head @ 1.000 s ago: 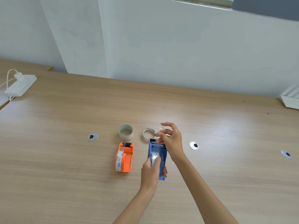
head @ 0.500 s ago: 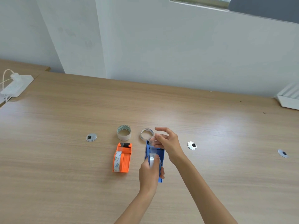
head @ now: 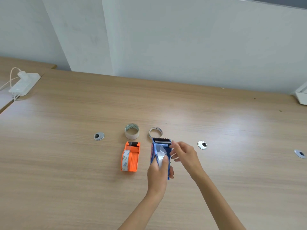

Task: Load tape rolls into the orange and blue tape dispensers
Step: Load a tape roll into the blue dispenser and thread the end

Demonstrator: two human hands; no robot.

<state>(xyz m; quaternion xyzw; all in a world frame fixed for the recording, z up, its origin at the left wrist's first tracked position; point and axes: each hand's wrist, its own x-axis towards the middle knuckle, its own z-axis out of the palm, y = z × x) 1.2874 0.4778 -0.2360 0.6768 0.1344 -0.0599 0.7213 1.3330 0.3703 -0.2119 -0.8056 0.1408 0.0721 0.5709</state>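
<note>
Blue print (illegible) on tape roll (head: 125, 161)

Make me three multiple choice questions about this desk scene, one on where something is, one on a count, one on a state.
1. Where is the orange dispenser?
A. left of the blue dispenser
B. right of it
C. on top of it

2. How many loose rings lie beyond the dispensers?
A. one
B. two
C. four

3. What is the left hand doing?
A. resting flat on the desk
B. gripping the blue dispenser
C. lifting the orange dispenser

Answers: 1 A, orange sits left. 2 B, the beige roll and thin ring. 3 B, fingers wrap its body.
</note>
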